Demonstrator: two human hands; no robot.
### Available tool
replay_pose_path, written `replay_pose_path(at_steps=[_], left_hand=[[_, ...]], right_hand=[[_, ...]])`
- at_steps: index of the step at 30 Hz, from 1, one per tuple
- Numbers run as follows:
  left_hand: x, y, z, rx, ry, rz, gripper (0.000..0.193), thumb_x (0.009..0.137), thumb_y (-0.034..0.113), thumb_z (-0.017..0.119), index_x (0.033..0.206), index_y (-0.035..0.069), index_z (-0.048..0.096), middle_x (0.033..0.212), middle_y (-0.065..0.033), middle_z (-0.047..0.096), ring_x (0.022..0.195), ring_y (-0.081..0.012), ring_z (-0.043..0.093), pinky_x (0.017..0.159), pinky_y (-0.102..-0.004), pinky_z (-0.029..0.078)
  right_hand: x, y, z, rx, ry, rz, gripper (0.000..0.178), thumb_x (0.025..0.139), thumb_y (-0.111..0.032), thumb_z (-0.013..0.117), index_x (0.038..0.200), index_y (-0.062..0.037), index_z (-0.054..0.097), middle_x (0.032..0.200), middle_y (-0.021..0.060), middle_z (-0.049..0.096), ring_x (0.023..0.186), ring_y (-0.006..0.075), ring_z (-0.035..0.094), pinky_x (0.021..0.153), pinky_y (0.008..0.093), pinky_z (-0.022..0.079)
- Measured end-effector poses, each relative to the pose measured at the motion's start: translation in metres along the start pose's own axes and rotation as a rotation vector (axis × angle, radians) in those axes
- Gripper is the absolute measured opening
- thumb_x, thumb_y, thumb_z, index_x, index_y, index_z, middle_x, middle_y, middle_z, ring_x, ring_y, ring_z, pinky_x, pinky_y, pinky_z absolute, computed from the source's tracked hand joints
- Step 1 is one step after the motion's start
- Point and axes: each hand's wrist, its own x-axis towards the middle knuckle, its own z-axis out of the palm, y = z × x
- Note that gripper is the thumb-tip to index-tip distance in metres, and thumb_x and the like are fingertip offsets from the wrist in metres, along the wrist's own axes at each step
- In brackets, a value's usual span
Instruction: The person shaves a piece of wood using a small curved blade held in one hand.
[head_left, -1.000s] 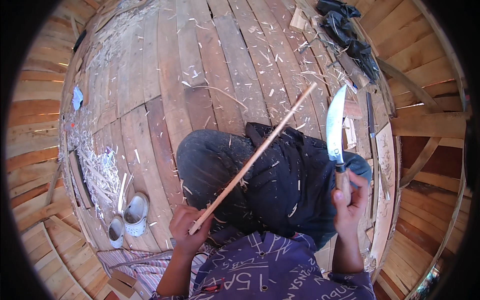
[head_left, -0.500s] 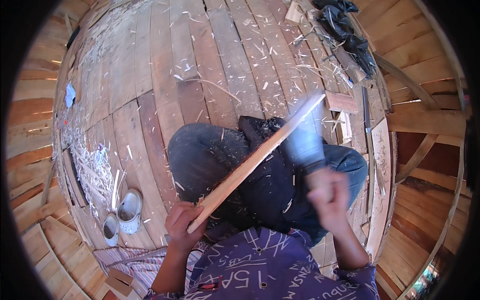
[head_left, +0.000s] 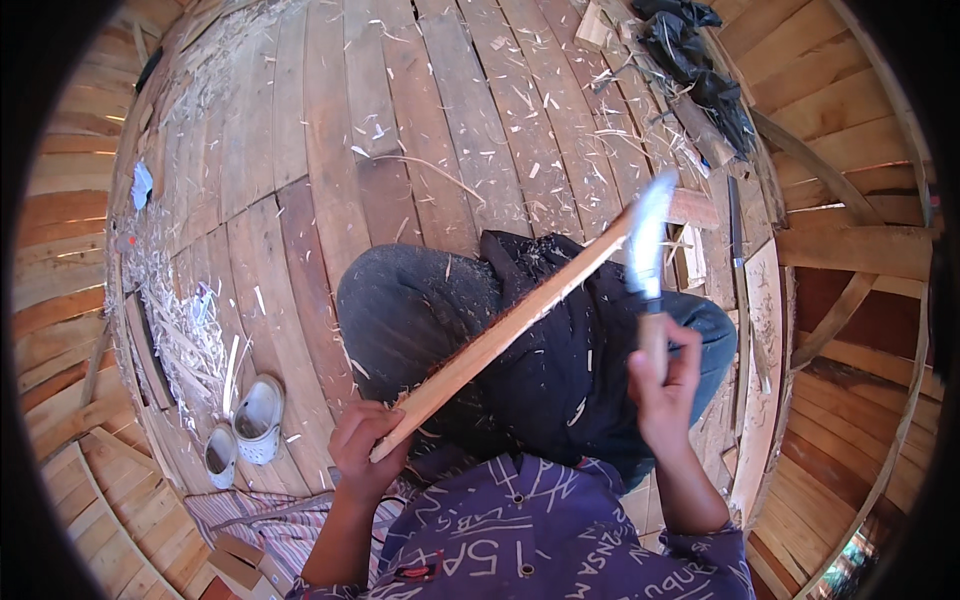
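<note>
My left hand (head_left: 367, 445) is closed round the near end of a long strip of wood (head_left: 490, 343). The strip slants up and to the right across my lap, pale on its upper face, with dark bark along its left edge. In my right hand (head_left: 665, 385) is the handle of a machete (head_left: 652, 235), its broad shiny blade pointing away from me. The blade's tip is beside the strip's far end; whether they touch I cannot tell. Black cloth (head_left: 560, 380) with shavings on it lies over my lap.
Wood shavings litter the plank floor (head_left: 330, 120), heaped thickest at the left (head_left: 180, 340). A pair of light clogs (head_left: 258, 420) stands left of me. At the right are a wood block (head_left: 692, 207), a long board (head_left: 762, 380) and black plastic (head_left: 690, 60). A cardboard box (head_left: 240, 565) is lower left.
The machete, blurred and slanting over the strip before, now points more straight away from me. My right hand has turned with it. The strip and my left hand have hardly moved.
</note>
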Motion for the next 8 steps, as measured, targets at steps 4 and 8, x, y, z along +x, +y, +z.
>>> replay_pose_path(at_steps=[4, 8], left_hand=[[0.0, 0.0, -0.001, -0.013, 0.01, 0.001, 0.02, 0.065, -0.005, 0.075, 0.079, 0.0, 0.061, 0.073, -0.0112, 0.058, 0.065, -0.0227, 0.058, 0.058, -0.0292, 0.045], [0.0, -0.002, 0.002, -0.023, 0.0, 0.059, 0.021, 0.066, -0.004, 0.077, 0.08, 0.001, 0.063, 0.073, -0.0115, 0.058, 0.065, -0.0236, 0.058, 0.058, -0.0287, 0.045]], right_hand=[[0.0, -0.017, -0.008, -0.055, -0.13, 0.032, 0.04, 0.088, -0.008, 0.065, 0.123, -0.0051, 0.044, 0.097, 0.0056, 0.062, 0.08, 0.0067, 0.054, 0.072, 0.0214, 0.043], [0.001, -0.012, -0.024, 0.009, 0.016, 0.093, 0.052, 0.089, -0.01, 0.064, 0.133, -0.0101, 0.036, 0.101, 0.0089, 0.063, 0.082, 0.0084, 0.059, 0.071, 0.0195, 0.046]])
